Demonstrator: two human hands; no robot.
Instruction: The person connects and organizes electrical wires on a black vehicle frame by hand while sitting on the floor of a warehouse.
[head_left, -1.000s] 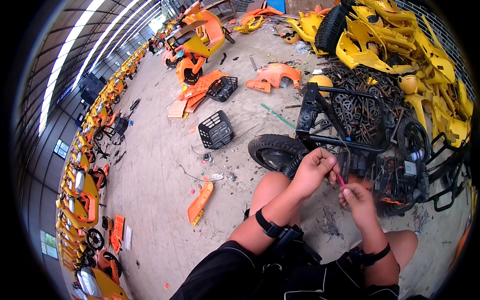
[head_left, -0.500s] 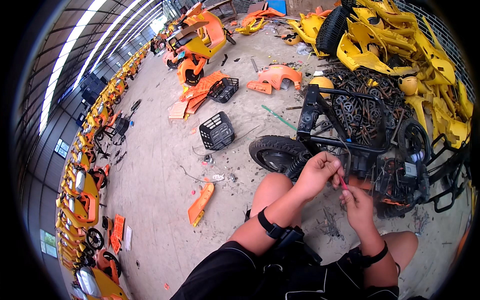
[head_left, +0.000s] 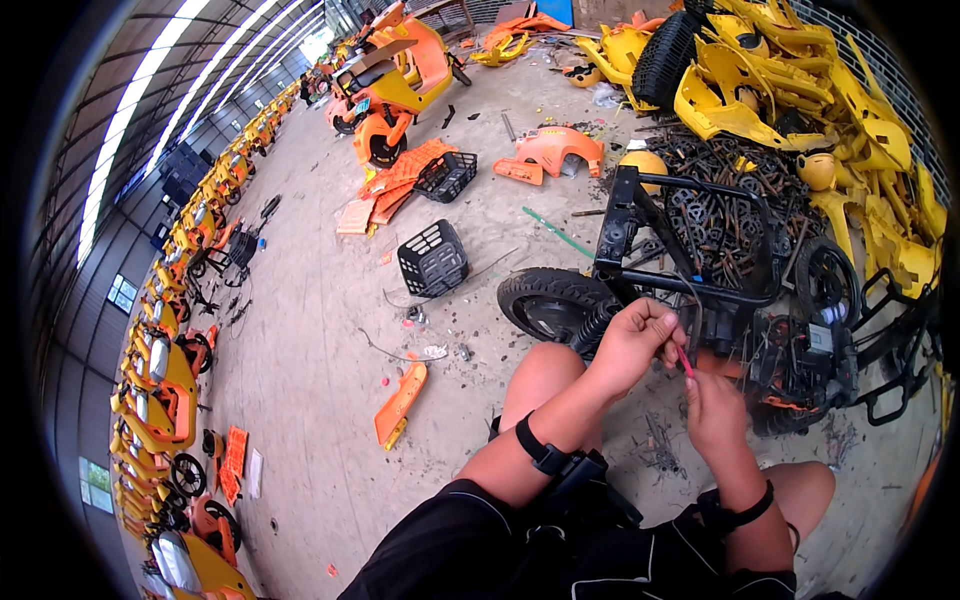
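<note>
My left hand [head_left: 640, 340] is closed, thumb and fingers pinched together on the upper end of a thin pink-red piece [head_left: 686, 362]. Just below it, my right hand [head_left: 716, 408] is closed on the lower end of the same piece. Its kind is too small to make out, and most of it is hidden by the fingers. Both hands are in front of a stripped black scooter frame [head_left: 690, 287]. A thin dark cable [head_left: 697, 305] curves down from the frame behind my fingers.
The frame's front tyre [head_left: 545, 305] lies left of my hands, with wiring and a motor block [head_left: 800, 350] to the right. Beyond are metal parts [head_left: 710, 215] and yellow panels [head_left: 740, 95]. A black basket [head_left: 433, 260] and orange panel [head_left: 402, 405] lie left.
My right hand's fingers have curled in slightly around the pink-red piece. My left hand has barely moved, and the surroundings look the same.
</note>
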